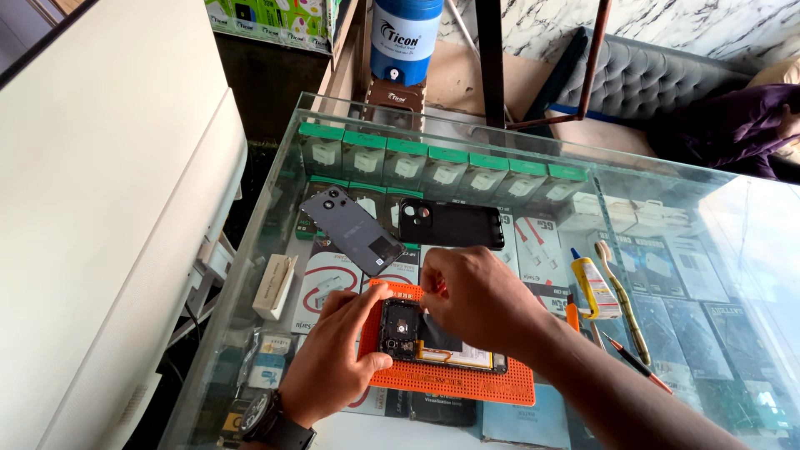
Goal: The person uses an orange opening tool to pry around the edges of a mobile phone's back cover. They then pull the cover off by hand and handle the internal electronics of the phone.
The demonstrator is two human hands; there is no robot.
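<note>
Fingers [433, 287] of your right hand [475, 300] are pinching something tiny over the phone [417, 333]; left hand [337, 350] is gripping its edge, so keep bracing on the mat [500, 383]

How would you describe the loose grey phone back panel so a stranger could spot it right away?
On the glass counter, look just beyond the orange work mat, toward its left side. The grey back panel lies tilted there, camera holes up-left. Unlike the black phone case beside it, it is flat, grey and angled.
</note>
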